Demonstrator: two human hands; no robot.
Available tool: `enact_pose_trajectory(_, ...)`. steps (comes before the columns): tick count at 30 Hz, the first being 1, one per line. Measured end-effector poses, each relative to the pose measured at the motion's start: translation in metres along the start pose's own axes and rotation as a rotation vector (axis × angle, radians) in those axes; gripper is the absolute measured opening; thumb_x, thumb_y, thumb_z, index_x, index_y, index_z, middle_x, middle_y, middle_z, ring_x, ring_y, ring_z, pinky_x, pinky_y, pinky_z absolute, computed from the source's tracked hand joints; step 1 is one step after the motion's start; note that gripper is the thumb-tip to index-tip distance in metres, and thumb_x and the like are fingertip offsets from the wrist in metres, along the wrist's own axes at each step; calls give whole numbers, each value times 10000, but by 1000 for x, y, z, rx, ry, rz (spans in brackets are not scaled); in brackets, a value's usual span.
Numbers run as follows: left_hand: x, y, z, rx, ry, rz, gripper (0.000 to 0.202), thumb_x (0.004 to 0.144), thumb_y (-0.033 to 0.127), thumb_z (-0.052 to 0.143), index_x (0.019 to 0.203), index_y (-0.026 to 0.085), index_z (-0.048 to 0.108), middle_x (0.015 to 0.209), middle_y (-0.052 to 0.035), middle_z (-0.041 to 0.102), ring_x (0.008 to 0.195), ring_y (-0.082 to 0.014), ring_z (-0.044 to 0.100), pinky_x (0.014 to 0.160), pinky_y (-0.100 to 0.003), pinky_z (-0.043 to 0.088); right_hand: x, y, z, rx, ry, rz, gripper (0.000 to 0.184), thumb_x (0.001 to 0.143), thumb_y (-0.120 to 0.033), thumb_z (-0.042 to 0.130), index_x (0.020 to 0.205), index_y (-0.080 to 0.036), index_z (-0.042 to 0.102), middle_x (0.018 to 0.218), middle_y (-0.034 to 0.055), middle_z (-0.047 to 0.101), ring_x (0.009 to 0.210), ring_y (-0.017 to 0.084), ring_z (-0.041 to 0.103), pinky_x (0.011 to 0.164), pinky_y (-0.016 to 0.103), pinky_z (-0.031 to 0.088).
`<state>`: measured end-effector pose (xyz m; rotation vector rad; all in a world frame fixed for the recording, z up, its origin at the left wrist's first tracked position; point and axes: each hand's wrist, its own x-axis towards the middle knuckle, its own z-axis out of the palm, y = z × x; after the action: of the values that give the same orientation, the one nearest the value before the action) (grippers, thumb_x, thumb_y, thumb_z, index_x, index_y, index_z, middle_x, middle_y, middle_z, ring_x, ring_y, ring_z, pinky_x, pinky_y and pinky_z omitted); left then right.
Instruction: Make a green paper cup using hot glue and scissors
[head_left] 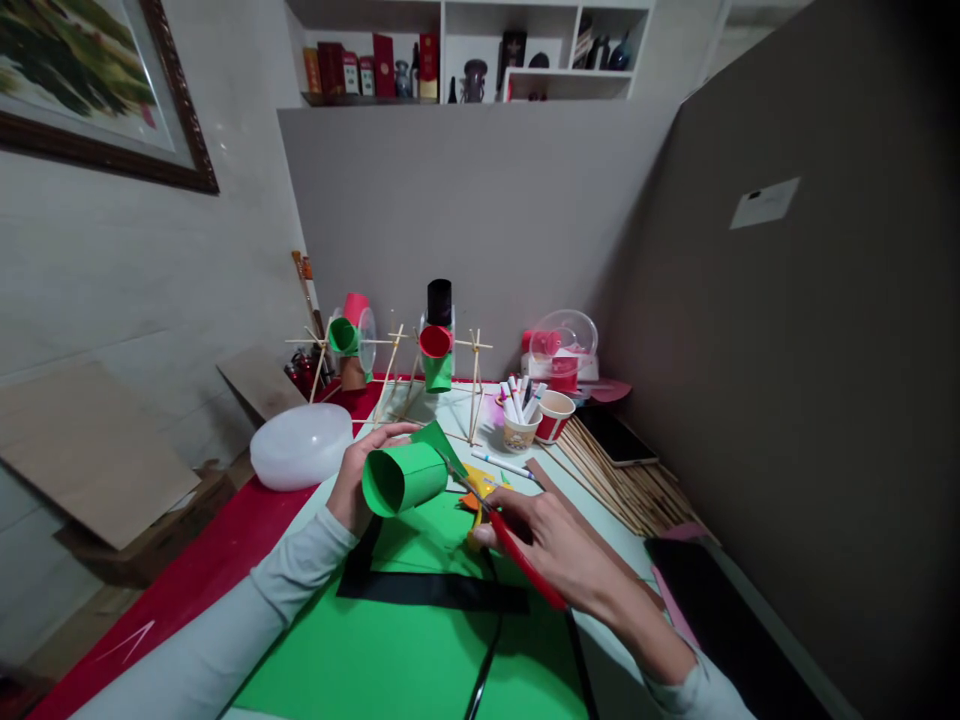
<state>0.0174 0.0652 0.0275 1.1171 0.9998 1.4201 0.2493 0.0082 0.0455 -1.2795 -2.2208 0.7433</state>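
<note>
The left hand (351, 482) holds a green tube (421, 474), the right hand (551, 537) holds scissors (525, 568), seemingly trimming; next snips probably need care.

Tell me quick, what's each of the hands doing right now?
Left hand: closed, holding the green paper tube.
Right hand: closed, holding the red-handled scissors, blades at the tube's flap.

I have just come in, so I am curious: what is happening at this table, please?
A person's left hand holds a green tube with a flap at its right end. The right hand holds red-handled scissors, their blades at the flap. Below them, a black strip lies on a green sheet; behind, stick frames carry coloured tubes.
</note>
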Motion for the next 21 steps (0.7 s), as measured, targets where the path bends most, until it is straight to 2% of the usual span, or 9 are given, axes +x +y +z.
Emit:
enact_pose_trajectory(3, 2, -6, 3, -48, -6, -12, 445, 623, 388, 810, 990, 160, 701, 881, -71, 761, 801, -238, 716, 746, -313, 550, 1, 0, 0, -2, 20, -9, 342, 963, -469, 516, 860, -182, 670, 562, -50, 472, 548, 142, 446, 523, 245, 353)
enact_pose_trajectory(8, -5, -22, -1, -125, -24, -45, 482, 592, 560, 773, 916, 212, 698, 940, -90, 753, 925, -284, 707, 840, -380, 565, 3, 2, 2, 9, 14, -12, 314, 991, -444, 473, 872, -198, 629, 640, -29, 528, 603, 159, 484, 575, 260, 403)
enact_pose_trajectory(11, -9, -28, -4, -150, -43, -68, 509, 565, 612, 774, 874, 213, 711, 922, -114, 760, 887, -304, 710, 802, -423, 585, 2, 6, 4, 3, 15, -3, 329, 993, -479, 460, 893, -211, 623, 665, -22, 554, 631, 176, 505, 615, 278, 420)
enact_pose_trajectory(15, -10, -28, -4, -159, -74, -70, 506, 549, 556, 826, 860, 167, 741, 910, -116, 775, 827, -293, 720, 776, -407, 592, 1, 11, 6, -28, 16, 22, 376, 982, -543, 460, 932, -210, 628, 682, -17, 575, 709, 200, 533, 682, 296, 429)
enact_pose_trajectory(18, -10, -27, -3, -165, -74, -41, 508, 565, 538, 841, 870, 143, 750, 894, -96, 780, 804, -275, 719, 790, -391, 583, 3, 15, 9, -22, 13, 38, 382, 979, -555, 462, 945, -212, 626, 692, -13, 585, 742, 208, 548, 673, 287, 423)
enact_pose_trajectory(21, -10, -29, -2, -169, -84, -4, 527, 576, 563, 840, 879, 139, 756, 847, -81, 772, 788, -267, 709, 737, -356, 573, 5, 19, 12, -11, 16, 41, 371, 973, -551, 473, 906, -214, 611, 682, -18, 572, 687, 193, 533, 625, 274, 392)
